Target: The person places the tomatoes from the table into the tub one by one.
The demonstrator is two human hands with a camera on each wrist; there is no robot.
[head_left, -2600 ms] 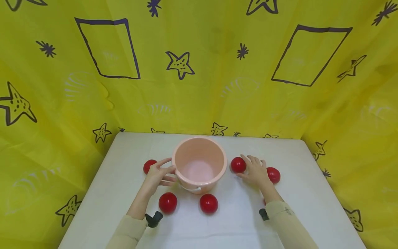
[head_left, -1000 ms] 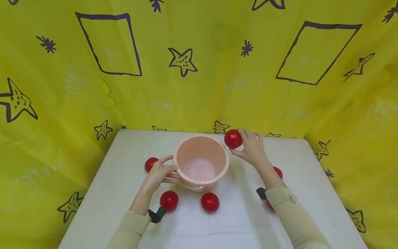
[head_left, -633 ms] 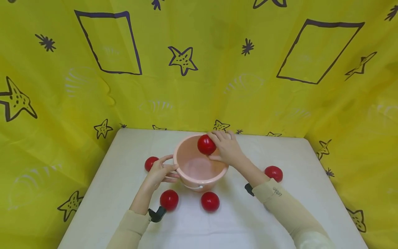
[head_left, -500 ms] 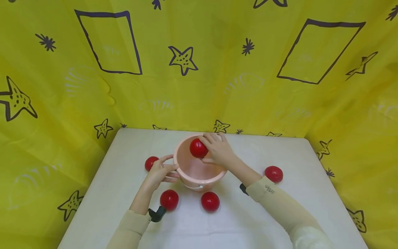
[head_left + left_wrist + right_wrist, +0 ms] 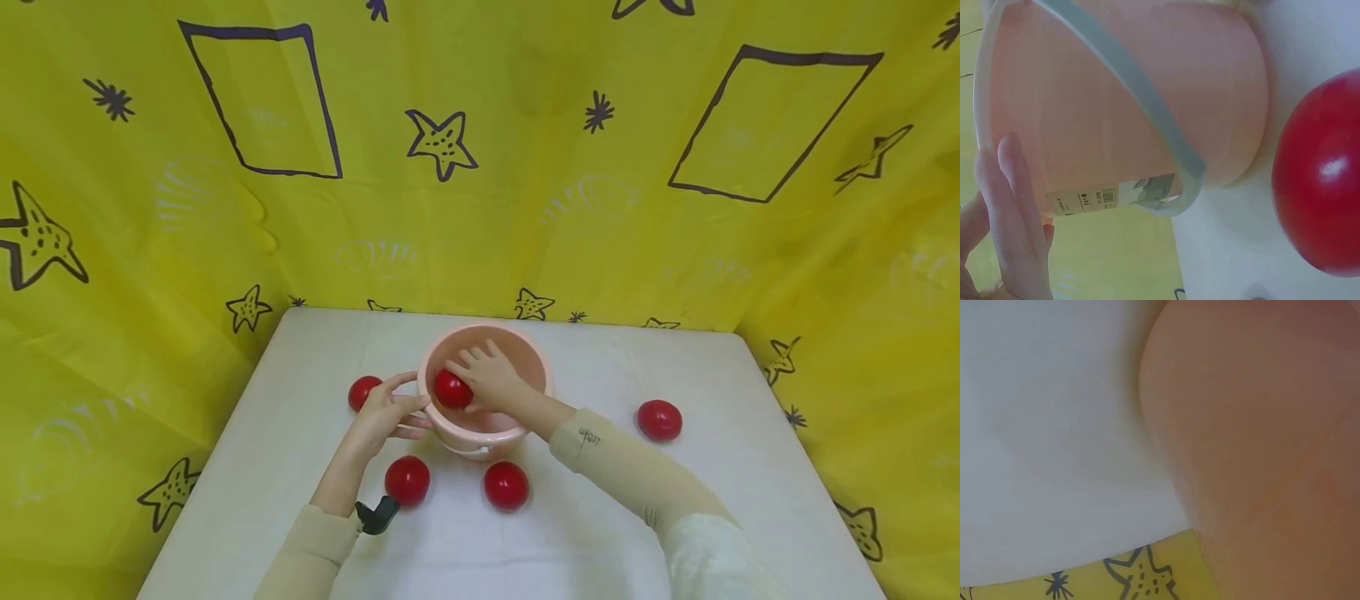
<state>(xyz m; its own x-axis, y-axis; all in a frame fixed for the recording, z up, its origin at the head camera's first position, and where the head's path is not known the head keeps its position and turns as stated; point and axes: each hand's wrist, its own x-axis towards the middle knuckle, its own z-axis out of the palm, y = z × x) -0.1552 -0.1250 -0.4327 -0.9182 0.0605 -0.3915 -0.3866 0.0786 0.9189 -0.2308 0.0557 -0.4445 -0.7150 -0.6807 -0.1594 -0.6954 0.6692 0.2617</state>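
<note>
"Yellow cloth (image 5: 495, 217) backs the table (image 5: 540, 550). Where's the held ball (image 5: 453, 389)?"

"Inside the bucket (image 5: 521, 354), between the table's side edges, left of the right hand (image 5: 491, 381) gripping it, towards the left hand (image 5: 381, 419) holding the rim (image 5: 480, 437)."

Upright pink bucket (image 5: 480, 437), glossy red ball (image 5: 453, 389) inside the rim

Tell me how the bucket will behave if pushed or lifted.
The bucket looks like smooth plastic, so probably stiff, perhaps slippery. Its handle hangs down and may swing. The left hand at its rim might steady it against tipping.
</note>
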